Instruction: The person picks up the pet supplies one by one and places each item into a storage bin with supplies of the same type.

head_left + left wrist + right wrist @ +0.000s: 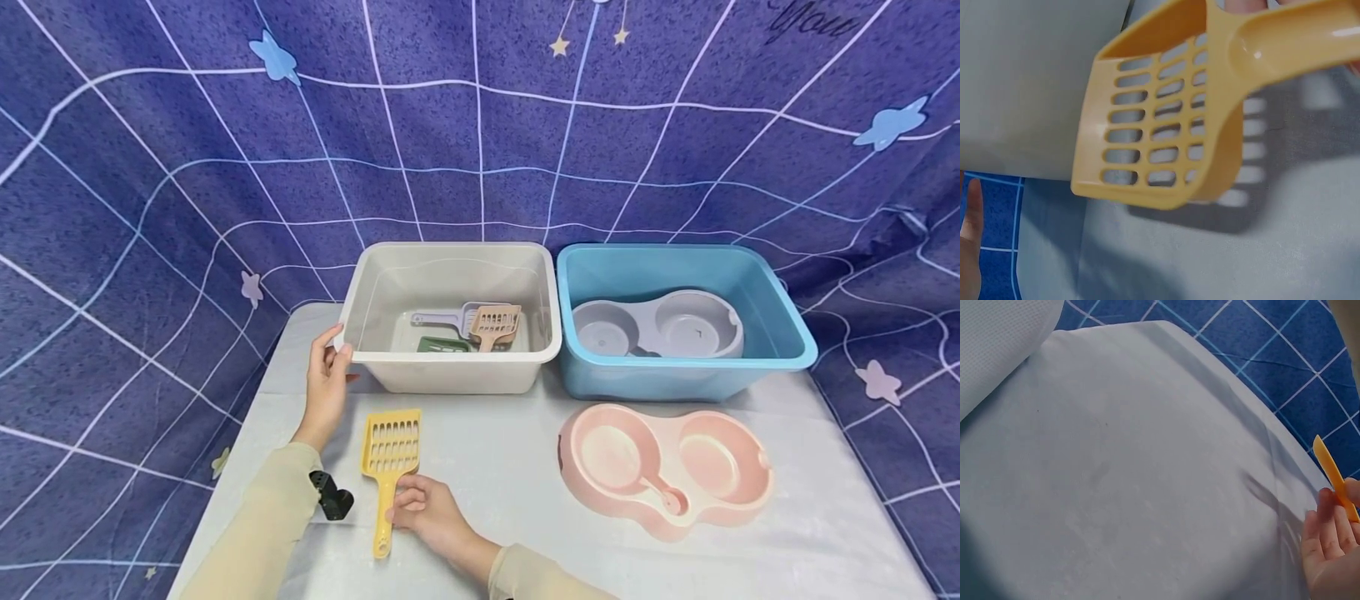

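In the head view, my right hand [435,517] pinches the handle of a yellow slotted litter scoop [392,446], its head pointing away from me. The left wrist view shows the scoop [1141,125] close up, casting a slotted shadow on the table. At the right edge of the right wrist view, fingers of the right hand [1332,544] are around the scoop's yellow handle [1330,465]. My left hand [327,387] grips the front left rim corner of a grey litter box [450,375]. Inside that box lie a lavender scoop [442,319], a tan scoop [495,321] and a green piece [442,344].
A blue bin [660,382] stands right beside the grey box, with a grey double pet bowl [645,317] inside. In front of it a pink double pet bowl [667,446] lies on the white-covered table [495,450]. A blue patterned curtain [465,125] hangs behind.
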A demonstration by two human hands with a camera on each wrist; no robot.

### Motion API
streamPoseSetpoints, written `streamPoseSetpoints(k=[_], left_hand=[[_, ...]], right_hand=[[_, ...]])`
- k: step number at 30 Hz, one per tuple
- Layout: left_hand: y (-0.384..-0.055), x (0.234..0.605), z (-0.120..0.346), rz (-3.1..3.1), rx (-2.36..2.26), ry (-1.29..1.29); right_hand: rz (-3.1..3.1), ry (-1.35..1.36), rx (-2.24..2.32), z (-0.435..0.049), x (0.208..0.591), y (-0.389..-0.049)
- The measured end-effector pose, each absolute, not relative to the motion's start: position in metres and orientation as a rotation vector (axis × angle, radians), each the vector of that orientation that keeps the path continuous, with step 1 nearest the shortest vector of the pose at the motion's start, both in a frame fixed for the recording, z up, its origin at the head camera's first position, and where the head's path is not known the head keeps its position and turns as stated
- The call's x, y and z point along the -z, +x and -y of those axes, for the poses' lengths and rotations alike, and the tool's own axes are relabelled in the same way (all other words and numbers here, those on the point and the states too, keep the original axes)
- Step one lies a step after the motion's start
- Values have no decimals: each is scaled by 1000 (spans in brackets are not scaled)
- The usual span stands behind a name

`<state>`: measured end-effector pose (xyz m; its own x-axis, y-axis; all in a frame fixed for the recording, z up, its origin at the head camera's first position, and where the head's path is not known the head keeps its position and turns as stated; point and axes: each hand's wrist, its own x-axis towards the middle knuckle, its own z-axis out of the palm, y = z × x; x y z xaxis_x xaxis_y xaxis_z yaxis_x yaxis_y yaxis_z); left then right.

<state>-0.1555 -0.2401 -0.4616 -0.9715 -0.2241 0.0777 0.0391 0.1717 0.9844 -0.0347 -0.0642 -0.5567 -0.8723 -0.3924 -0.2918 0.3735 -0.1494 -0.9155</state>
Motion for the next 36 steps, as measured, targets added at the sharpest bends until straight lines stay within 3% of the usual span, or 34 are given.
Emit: streamPoseSetpoints(k=[26,36], left_hand=[[-156,461,239,2245,1860,198],[-170,491,250,2208,1855,217]], right_hand=[[-1759,-130,1970,20,537,-40],[-1775,-180,1981,6,521,-38]])
